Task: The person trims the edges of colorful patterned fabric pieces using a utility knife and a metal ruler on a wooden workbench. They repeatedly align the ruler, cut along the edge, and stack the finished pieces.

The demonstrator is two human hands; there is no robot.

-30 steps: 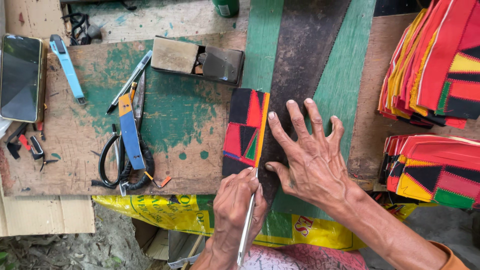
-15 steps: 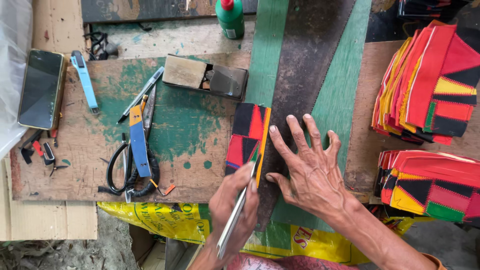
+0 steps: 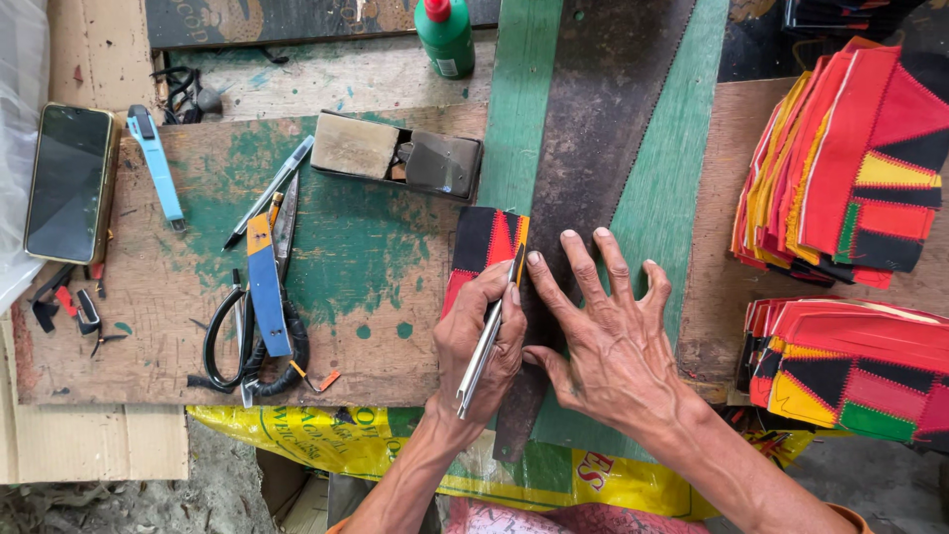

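My left hand (image 3: pixel 481 341) grips a slim metal utility knife (image 3: pixel 484 354), its tip against the edge of a red, black and yellow patchwork piece (image 3: pixel 481 247). The piece lies on a worn green-painted board (image 3: pixel 346 257). My right hand (image 3: pixel 608 331) rests flat with fingers spread on a dark saw blade (image 3: pixel 603 129) that runs diagonally over the piece and serves as a straight edge. The knife runs along the blade's left edge.
Left of the piece lie scissors (image 3: pixel 247 341), a blue cutter (image 3: pixel 265 287), a pen (image 3: pixel 269 190), a light blue cutter (image 3: pixel 158 166) and a phone (image 3: pixel 67 183). A small box (image 3: pixel 395 158) and a green bottle (image 3: pixel 445 35) sit above. Stacks of patchwork pieces (image 3: pixel 850 158) fill the right side.
My left hand has moved up with the knife from the board's near edge to the patchwork piece. The view has shifted slightly, and my right hand has stayed pressed on the saw blade.
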